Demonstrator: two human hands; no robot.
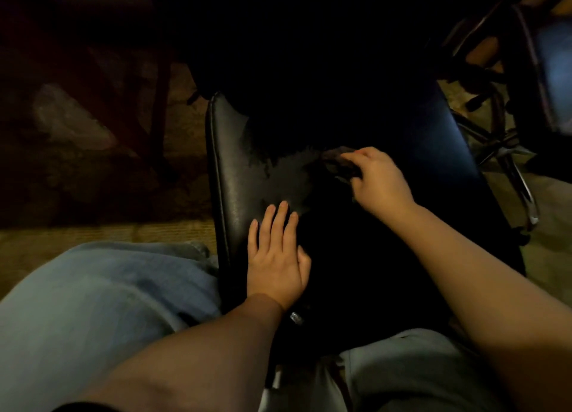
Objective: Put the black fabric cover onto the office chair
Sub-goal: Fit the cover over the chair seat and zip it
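Observation:
The office chair (229, 163) lies tilted in front of me, its worn black leather back showing at the left with a scuffed grey patch. The black fabric cover (356, 256) lies over the right and lower part of the chair, hard to tell apart in the dim light. My left hand (275, 256) rests flat, fingers spread, on the leather next to the cover's edge. My right hand (377, 182) pinches a bunched edge of the cover near the middle of the chair.
My knees in light blue jeans (93, 303) frame the chair at the bottom. The chair's metal base and wheels (501, 151) stick out at the right. A dark table leg (161, 108) stands at the left on the carpet.

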